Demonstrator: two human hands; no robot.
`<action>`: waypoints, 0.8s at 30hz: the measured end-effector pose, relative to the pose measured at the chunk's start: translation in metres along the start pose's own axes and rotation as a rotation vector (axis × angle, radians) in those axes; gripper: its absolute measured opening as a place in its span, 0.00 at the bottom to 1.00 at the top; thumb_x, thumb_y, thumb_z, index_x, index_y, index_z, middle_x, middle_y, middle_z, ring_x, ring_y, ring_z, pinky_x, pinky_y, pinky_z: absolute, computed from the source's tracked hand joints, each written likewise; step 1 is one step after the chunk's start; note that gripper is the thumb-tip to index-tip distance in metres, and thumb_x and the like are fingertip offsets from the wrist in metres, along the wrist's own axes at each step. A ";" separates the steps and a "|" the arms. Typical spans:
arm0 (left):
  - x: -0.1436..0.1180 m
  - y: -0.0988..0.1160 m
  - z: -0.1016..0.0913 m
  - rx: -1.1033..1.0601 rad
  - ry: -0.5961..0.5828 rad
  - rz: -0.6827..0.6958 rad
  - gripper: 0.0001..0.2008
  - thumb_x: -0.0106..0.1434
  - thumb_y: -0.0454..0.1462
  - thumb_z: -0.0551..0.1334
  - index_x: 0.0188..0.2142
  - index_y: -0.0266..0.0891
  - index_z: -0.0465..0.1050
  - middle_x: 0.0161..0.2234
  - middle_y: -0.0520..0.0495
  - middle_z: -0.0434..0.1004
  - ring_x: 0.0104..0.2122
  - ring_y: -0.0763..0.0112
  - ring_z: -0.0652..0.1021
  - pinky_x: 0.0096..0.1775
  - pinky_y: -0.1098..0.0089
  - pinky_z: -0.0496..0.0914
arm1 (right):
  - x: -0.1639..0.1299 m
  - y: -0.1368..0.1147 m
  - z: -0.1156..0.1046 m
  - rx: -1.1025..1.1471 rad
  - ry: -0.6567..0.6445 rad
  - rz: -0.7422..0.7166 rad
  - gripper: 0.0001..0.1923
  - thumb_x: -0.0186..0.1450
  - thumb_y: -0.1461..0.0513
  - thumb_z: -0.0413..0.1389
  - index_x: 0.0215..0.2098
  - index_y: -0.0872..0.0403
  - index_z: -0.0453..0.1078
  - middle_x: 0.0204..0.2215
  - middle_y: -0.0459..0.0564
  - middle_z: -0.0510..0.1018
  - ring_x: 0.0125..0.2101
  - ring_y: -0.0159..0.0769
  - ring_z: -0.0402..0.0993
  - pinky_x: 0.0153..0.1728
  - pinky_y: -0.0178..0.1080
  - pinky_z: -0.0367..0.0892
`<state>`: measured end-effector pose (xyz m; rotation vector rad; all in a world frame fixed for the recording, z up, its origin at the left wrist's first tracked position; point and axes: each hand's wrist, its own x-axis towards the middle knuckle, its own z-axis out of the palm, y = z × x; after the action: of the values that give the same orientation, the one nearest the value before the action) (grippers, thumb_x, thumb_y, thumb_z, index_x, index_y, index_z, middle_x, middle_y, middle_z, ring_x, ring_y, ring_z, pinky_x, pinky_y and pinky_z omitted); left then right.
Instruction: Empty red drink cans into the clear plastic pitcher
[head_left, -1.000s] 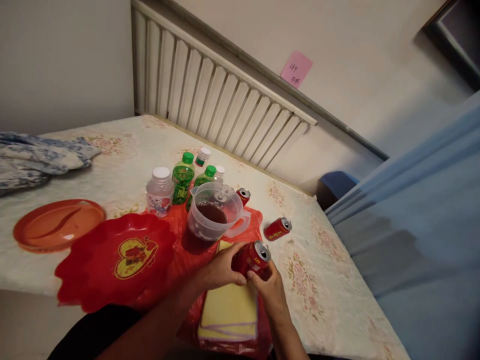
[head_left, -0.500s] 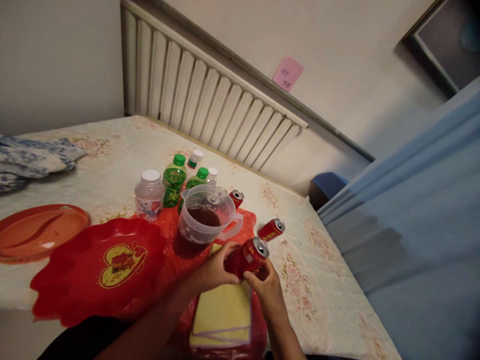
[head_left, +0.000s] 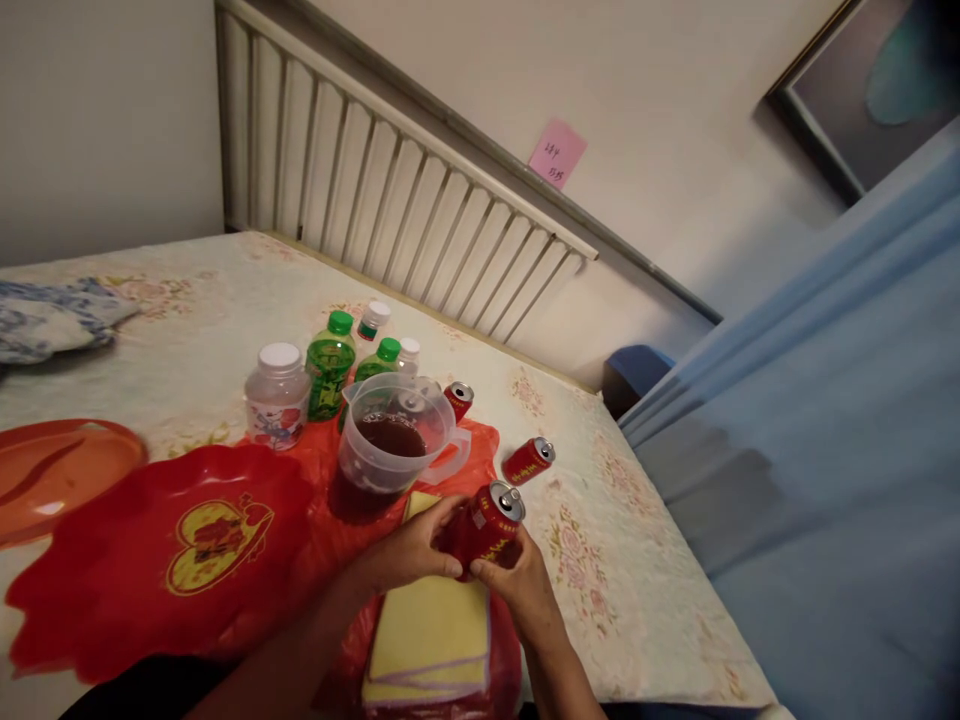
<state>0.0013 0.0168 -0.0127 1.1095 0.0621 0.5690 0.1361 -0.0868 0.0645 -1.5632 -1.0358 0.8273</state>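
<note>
A red drink can [head_left: 486, 528] with its top opened is held between both hands above a folded yellow cloth [head_left: 431, 630]. My left hand [head_left: 420, 545] wraps its left side, thumb in front. Around the lower right side curl the fingers of my right hand [head_left: 517, 585]. Just beyond stands a clear plastic measuring jug [head_left: 390, 450] with dark brown liquid inside, its handle pointing right. A second red can [head_left: 529, 459] is on the bed cover behind the held one, and a third can [head_left: 458, 400] shows partly behind the jug.
A red scalloped tray [head_left: 120, 560] and an orange plate [head_left: 97, 460] lie to the left. Behind the jug are a wide white-capped jar [head_left: 277, 395], green-capped bottles [head_left: 330, 370] and small white-capped bottles [head_left: 373, 322]. A radiator [head_left: 390, 190] lines the wall; a blue curtain [head_left: 810, 400] hangs right.
The view has shifted slightly, so most things sit a little further left. Both hands keep their grip on the can, which is tilted a bit differently.
</note>
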 end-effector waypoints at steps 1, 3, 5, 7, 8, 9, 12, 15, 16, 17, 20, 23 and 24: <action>0.000 -0.002 -0.001 -0.009 -0.004 0.000 0.45 0.46 0.33 0.71 0.63 0.45 0.55 0.61 0.41 0.64 0.59 0.51 0.66 0.56 0.53 0.64 | 0.001 0.004 -0.002 0.001 0.029 -0.002 0.25 0.44 0.66 0.68 0.41 0.53 0.73 0.37 0.51 0.84 0.38 0.48 0.80 0.41 0.46 0.74; 0.000 -0.004 -0.003 0.014 0.003 -0.016 0.42 0.48 0.37 0.71 0.61 0.45 0.58 0.60 0.41 0.66 0.59 0.51 0.67 0.57 0.53 0.63 | 0.004 0.014 -0.010 0.007 0.089 -0.009 0.24 0.43 0.65 0.68 0.40 0.53 0.73 0.35 0.51 0.84 0.36 0.47 0.80 0.40 0.45 0.74; -0.001 -0.005 -0.006 0.092 0.032 -0.056 0.38 0.50 0.42 0.71 0.59 0.44 0.61 0.58 0.40 0.68 0.58 0.52 0.68 0.57 0.52 0.61 | 0.008 0.025 -0.024 -0.019 0.174 -0.021 0.23 0.44 0.63 0.68 0.39 0.54 0.74 0.34 0.51 0.84 0.34 0.45 0.80 0.38 0.43 0.74; -0.003 -0.005 -0.008 0.162 0.064 -0.110 0.36 0.52 0.45 0.70 0.58 0.44 0.62 0.56 0.41 0.69 0.56 0.53 0.69 0.56 0.53 0.62 | 0.015 0.036 -0.041 -0.089 0.299 -0.031 0.21 0.44 0.62 0.68 0.38 0.55 0.74 0.31 0.50 0.83 0.31 0.44 0.79 0.35 0.42 0.73; -0.004 -0.004 -0.009 0.179 0.069 -0.136 0.35 0.52 0.46 0.70 0.57 0.44 0.62 0.55 0.41 0.70 0.55 0.54 0.70 0.55 0.53 0.63 | 0.019 0.042 -0.051 -0.121 0.357 -0.038 0.21 0.45 0.61 0.67 0.37 0.55 0.74 0.30 0.50 0.83 0.30 0.43 0.78 0.33 0.41 0.73; -0.004 -0.003 -0.009 0.186 0.067 -0.159 0.34 0.53 0.47 0.69 0.57 0.43 0.62 0.54 0.41 0.70 0.54 0.55 0.70 0.55 0.54 0.64 | 0.023 0.048 -0.061 -0.143 0.404 -0.044 0.20 0.45 0.61 0.67 0.37 0.55 0.74 0.30 0.49 0.82 0.29 0.42 0.78 0.32 0.40 0.73; -0.005 -0.002 -0.010 0.217 0.050 -0.201 0.34 0.53 0.47 0.68 0.57 0.42 0.62 0.52 0.41 0.70 0.53 0.56 0.71 0.55 0.54 0.64 | 0.040 0.065 -0.091 -0.183 0.517 -0.063 0.23 0.47 0.57 0.67 0.40 0.56 0.73 0.31 0.50 0.82 0.31 0.42 0.78 0.33 0.40 0.72; -0.003 -0.004 -0.011 0.229 0.030 -0.205 0.34 0.54 0.48 0.68 0.57 0.41 0.62 0.53 0.39 0.70 0.53 0.56 0.71 0.55 0.53 0.63 | 0.062 0.079 -0.114 -0.233 0.647 -0.040 0.26 0.45 0.55 0.67 0.40 0.57 0.72 0.32 0.51 0.82 0.31 0.43 0.78 0.32 0.39 0.72; -0.003 -0.005 -0.012 0.227 0.025 -0.203 0.34 0.54 0.48 0.68 0.57 0.41 0.62 0.53 0.39 0.70 0.53 0.55 0.70 0.56 0.53 0.63 | 0.069 0.083 -0.119 -0.243 0.677 -0.033 0.25 0.45 0.56 0.66 0.40 0.57 0.72 0.32 0.51 0.82 0.31 0.43 0.78 0.33 0.39 0.71; -0.002 -0.007 -0.014 0.225 0.020 -0.202 0.34 0.55 0.48 0.68 0.58 0.40 0.62 0.53 0.38 0.69 0.53 0.55 0.70 0.56 0.53 0.62 | 0.077 0.086 -0.124 -0.250 0.699 -0.030 0.25 0.44 0.56 0.66 0.39 0.58 0.72 0.32 0.52 0.82 0.31 0.43 0.77 0.33 0.39 0.71; -0.002 -0.011 -0.017 0.221 0.019 -0.210 0.36 0.54 0.49 0.68 0.58 0.39 0.62 0.53 0.36 0.69 0.52 0.54 0.71 0.55 0.52 0.63 | 0.099 0.096 -0.131 -0.267 0.737 -0.032 0.25 0.43 0.57 0.65 0.39 0.58 0.73 0.33 0.53 0.82 0.33 0.44 0.77 0.34 0.39 0.70; -0.002 -0.013 -0.019 0.223 0.015 -0.216 0.35 0.54 0.50 0.68 0.58 0.40 0.62 0.54 0.37 0.69 0.52 0.53 0.71 0.55 0.52 0.63 | 0.117 0.106 -0.130 -0.278 0.750 -0.034 0.27 0.44 0.56 0.65 0.41 0.58 0.73 0.34 0.54 0.82 0.32 0.44 0.77 0.34 0.39 0.70; -0.002 -0.014 -0.020 0.226 0.013 -0.218 0.34 0.55 0.50 0.68 0.58 0.41 0.62 0.54 0.37 0.69 0.53 0.54 0.71 0.55 0.52 0.63 | 0.122 0.110 -0.129 -0.282 0.754 -0.034 0.27 0.44 0.56 0.65 0.41 0.58 0.72 0.35 0.54 0.82 0.33 0.45 0.77 0.34 0.40 0.70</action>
<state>-0.0014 0.0278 -0.0341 1.2999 0.2607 0.3799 0.3221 -0.0334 -0.0142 -1.8685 -0.6269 0.0244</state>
